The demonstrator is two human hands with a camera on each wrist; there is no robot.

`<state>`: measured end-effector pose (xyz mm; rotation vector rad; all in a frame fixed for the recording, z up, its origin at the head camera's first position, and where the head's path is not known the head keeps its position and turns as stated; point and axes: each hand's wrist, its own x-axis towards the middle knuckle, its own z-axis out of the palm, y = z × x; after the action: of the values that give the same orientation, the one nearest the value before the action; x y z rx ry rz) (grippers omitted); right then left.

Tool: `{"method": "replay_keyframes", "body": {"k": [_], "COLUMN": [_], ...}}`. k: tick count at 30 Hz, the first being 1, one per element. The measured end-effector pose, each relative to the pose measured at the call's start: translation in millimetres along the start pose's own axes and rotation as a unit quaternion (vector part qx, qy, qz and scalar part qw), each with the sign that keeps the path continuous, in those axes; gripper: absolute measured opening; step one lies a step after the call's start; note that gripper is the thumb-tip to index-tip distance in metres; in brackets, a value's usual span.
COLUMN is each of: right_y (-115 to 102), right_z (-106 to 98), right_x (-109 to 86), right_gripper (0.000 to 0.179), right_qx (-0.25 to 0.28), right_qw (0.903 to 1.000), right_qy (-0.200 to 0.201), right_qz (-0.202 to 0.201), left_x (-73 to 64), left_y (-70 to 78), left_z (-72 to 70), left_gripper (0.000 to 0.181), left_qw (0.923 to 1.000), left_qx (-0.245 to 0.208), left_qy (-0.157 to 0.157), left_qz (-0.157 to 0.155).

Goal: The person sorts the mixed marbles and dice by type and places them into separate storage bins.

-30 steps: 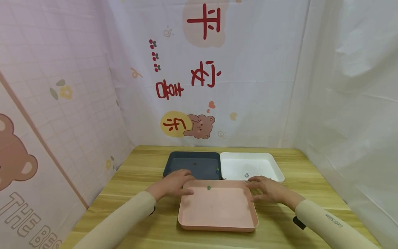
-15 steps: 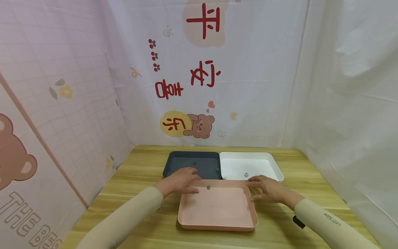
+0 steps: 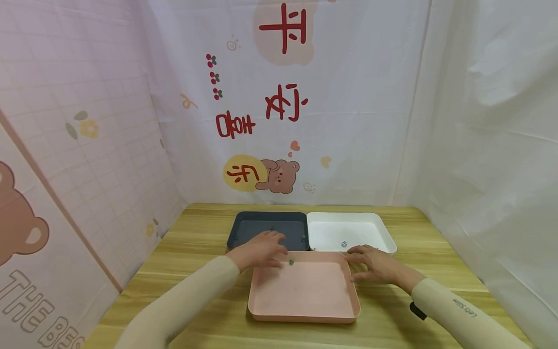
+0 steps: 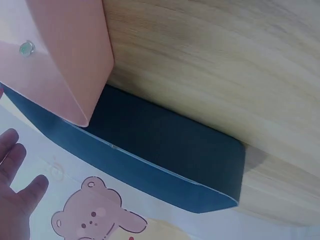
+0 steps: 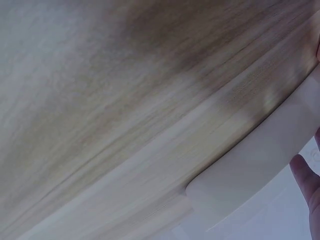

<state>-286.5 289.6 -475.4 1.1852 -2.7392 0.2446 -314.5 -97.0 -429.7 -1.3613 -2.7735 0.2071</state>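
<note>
A pink tray (image 3: pixel 305 319) lies nearest on the table, and a small green glassy bead (image 3: pixel 291 262) sits in it by its back wall. My left hand (image 3: pixel 262 249) hovers over that tray's back left corner with fingers spread, close to the bead and holding nothing visible. In the left wrist view, the bead (image 4: pixel 26 48) shows inside the pink wall, and the left hand (image 4: pixel 17 200) is apart from it. At the back right corner, my right hand (image 3: pixel 377 264) has its fingertips at the pink rim; whether they touch it cannot be told.
Behind stand a dark grey tray (image 3: pixel 270 216) and a white tray (image 3: pixel 348 216), side by side. Small beads lie in the grey one; a pale die-like cube (image 3: pixel 344 244) lies in the white one. Printed cloth walls (image 3: pixel 348 145) enclose the wooden table (image 3: pixel 200 228).
My left hand has moved right and slightly back, from the pink tray's left edge over its back left corner, closer to the green bead. The right hand has stayed in place.
</note>
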Motion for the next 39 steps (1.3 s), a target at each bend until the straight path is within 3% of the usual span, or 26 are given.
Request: {"method": "replay_keyframes", "body": {"k": [3,8,16,20,26,39], "right_y": [0,0,-1,-1,-1,-2], "right_z": [0,1,2,2,2,4], "right_x": [-0.6,-1.2,-1.4,-1.7,-2.5,-1.9], "right_gripper": [0.065,0.065,0.065,0.065,0.067,0.066], "right_qx": [0.003,0.005,0.008,0.006,0.005,-0.003], "right_qw": [1.0000,1.0000,0.9999,0.9999,0.9999,0.9999], "right_qy": [0.001,0.007,0.011,0.010,0.002,0.009], "right_qz": [0.003,0.001,0.001,0.005,0.016,0.007], "left_x": [7.7,17.9,20.5,22.1,22.8,24.3], "left_y": [0.0,1.5,4.1,5.4,7.5,10.5], "left_z": [4.9,17.3,23.9,28.5,33.3,36.6], "left_gripper": [0.033,0.027,0.030,0.031,0.028,0.008], "left_qw": [0.9999,0.9999,0.9990,0.9990,0.9999,0.9996], "left_qx": [0.009,0.001,-0.035,-0.028,0.006,0.017], "left_qy": [0.003,-0.001,-0.005,-0.004,0.005,0.015], "left_qz": [0.014,0.011,-0.027,-0.034,-0.009,0.018]}}
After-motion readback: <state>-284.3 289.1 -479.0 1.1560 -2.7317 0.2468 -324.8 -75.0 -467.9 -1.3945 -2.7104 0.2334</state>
